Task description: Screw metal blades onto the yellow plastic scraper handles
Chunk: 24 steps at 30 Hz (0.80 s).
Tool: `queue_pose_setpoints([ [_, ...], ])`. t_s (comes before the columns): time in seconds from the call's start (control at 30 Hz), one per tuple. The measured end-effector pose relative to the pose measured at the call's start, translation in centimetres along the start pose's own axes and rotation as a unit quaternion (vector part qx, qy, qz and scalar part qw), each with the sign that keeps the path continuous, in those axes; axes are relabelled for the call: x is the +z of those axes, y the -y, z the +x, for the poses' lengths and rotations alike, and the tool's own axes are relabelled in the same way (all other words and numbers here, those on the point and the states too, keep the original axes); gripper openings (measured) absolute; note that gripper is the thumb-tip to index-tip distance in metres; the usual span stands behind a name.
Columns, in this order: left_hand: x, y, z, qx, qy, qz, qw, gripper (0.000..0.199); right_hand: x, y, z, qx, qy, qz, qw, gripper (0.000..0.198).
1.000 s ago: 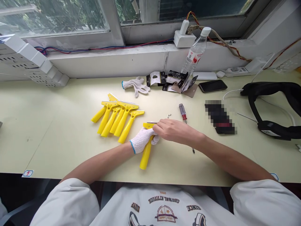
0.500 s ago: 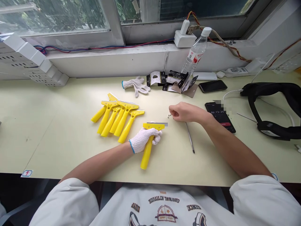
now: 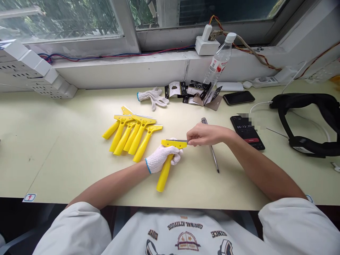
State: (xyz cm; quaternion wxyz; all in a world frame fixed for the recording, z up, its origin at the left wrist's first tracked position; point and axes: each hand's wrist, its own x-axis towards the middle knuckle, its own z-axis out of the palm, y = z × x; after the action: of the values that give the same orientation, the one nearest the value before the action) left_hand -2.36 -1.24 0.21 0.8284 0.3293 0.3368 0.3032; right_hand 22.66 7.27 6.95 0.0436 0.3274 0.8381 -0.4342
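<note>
**Six scrapers lie aside, a seventh sits between the hands with its blade unsettled**

The pale surface (image 3: pixel 79 173) carries everything, with a black headset (image 3: pixel 305 98) far to its right. The biggest group near the hands is the pile of yellow scrapers (image 3: pixel 138 137), left of the work: six handles show, overlapping, and the heads that can be seen have a metal edge along them. Those look finished, though that is a judgement from their appearance. Torn black card packaging (image 3: pixel 176 89) lies towards the back.

The held scraper (image 3: pixel 163 177) is in the middle, near the front edge, its head away from the person and its handle pointing back. The gloved left hand (image 3: pixel 164 156) has its grip wrapped around the neck, just below the head. The bare right hand (image 3: pixel 204 134) is at the head's right end, its grip apparently pinching the tip of the blade (image 3: pixel 177 140).

A screwdriver (image 3: pixel 214 158) lies on the surface, its shaft showing below the right wrist, in neither grip. The blade runs along the head and reaches past its right end, so seating and fastening seem left to do. Whether the small spots on the head are screws or bare holes cannot be told.
</note>
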Motion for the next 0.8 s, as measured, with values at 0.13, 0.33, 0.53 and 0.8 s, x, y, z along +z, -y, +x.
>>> queue_pose_setpoints([
  [0.13,0.0,-0.2,-0.1,-0.006,-0.003,-0.008,1.0,0.026,-0.6,-0.8,-0.1,0.001,-0.025,0.025,0.999,0.02],
  [0.33,0.0,-0.1,-0.2,0.015,0.012,-0.001,1.0,0.023,-2.9,-5.3,-1.4,0.109,-0.226,0.135,0.959,0.03],
  [0.53,0.4,-0.5,-0.3,0.009,0.005,0.014,1.0,0.022,-3.3,-9.8,-1.1,0.229,-0.333,0.058,0.913,0.026],
  [0.8,0.7,-0.7,-0.5,0.008,0.006,0.023,1.0,0.021,-3.2,-10.7,-1.7,0.303,-0.309,-0.062,0.899,0.035],
])
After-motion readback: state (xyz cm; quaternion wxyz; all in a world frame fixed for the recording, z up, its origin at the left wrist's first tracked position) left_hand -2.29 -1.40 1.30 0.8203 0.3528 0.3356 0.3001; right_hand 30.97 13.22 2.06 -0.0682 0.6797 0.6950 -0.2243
